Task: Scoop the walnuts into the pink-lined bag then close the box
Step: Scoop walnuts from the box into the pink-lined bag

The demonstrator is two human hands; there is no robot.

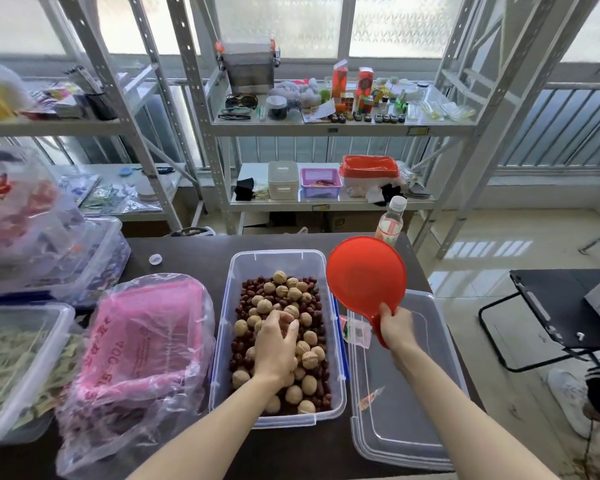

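A clear plastic box (321, 268) stands open in the middle of the dark table, filled with several walnuts (293, 292) lying on dark red dates. My left hand (277, 344) is inside the box, its fingers curled over walnuts. My right hand (395, 323) grips the handle of a red plastic scoop (366, 275), held up above the box's right rim with the bowl facing me. The pink-lined bag (142, 337), wrapped in clear plastic, sits open just left of the box. The box's clear lid (402, 410) lies flat to the right.
Clear bins (25, 341) with other goods crowd the left side of the table. A water bottle (390, 220) stands behind the scoop and a small white cap (155, 259) lies near the back. Metal shelving (323, 128) lines the far wall; a black folding chair (548, 313) stands at the right.
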